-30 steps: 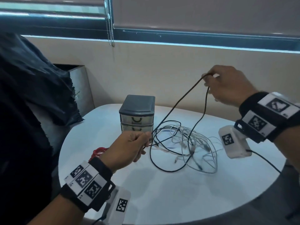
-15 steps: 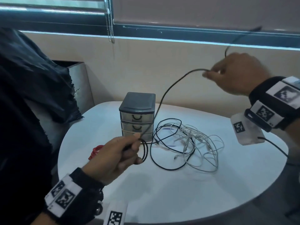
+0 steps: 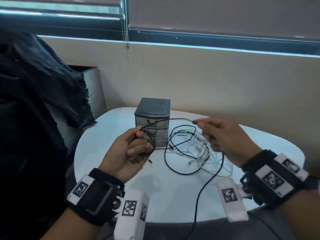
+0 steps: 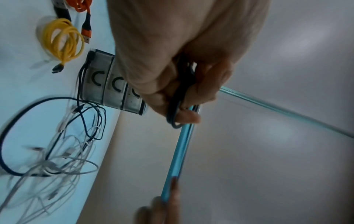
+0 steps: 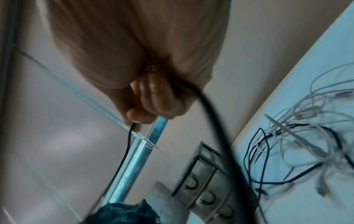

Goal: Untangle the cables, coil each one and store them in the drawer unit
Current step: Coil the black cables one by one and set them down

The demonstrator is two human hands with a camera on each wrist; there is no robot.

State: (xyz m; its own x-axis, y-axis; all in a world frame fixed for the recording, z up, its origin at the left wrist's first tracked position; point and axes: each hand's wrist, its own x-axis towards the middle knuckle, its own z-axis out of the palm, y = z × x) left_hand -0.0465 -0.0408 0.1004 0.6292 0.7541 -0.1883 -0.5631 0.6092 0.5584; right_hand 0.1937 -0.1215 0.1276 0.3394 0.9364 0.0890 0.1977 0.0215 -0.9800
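My left hand (image 3: 127,154) was raised above the near part of the white table (image 3: 107,129), palm turned up, its fingers (image 4: 188,117) and thumb curled around several finished loops of the black cable (image 3: 150,142); one plug end of that cable hung just below the hand. My right hand (image 3: 225,139) was level with the left and apart from it, and the free run of the black cable stretched between the two hands. The fingertips (image 5: 134,116) of the right hand were pressed together, pinching the cable near its far end. Beneath and beyond the right hand, the tangle of white cables (image 3: 199,149) lay on the table, interlaced with a dark blue cable (image 3: 174,168) that looped around it. The drawer unit (image 3: 152,118) stood on the table just behind the left hand, touching the edge of the tangle, with all three drawers pushed in. In the left wrist view, a coiled yellow cable (image 4: 63,37) lay on the table beside the drawer unit, and an orange cable (image 4: 86,21) lay just past it. A black cloth (image 3: 39,84) hung at the left of the table. Behind the table ran a beige wall with a window blind (image 3: 216,13) and its bead chain (image 3: 125,23) above.
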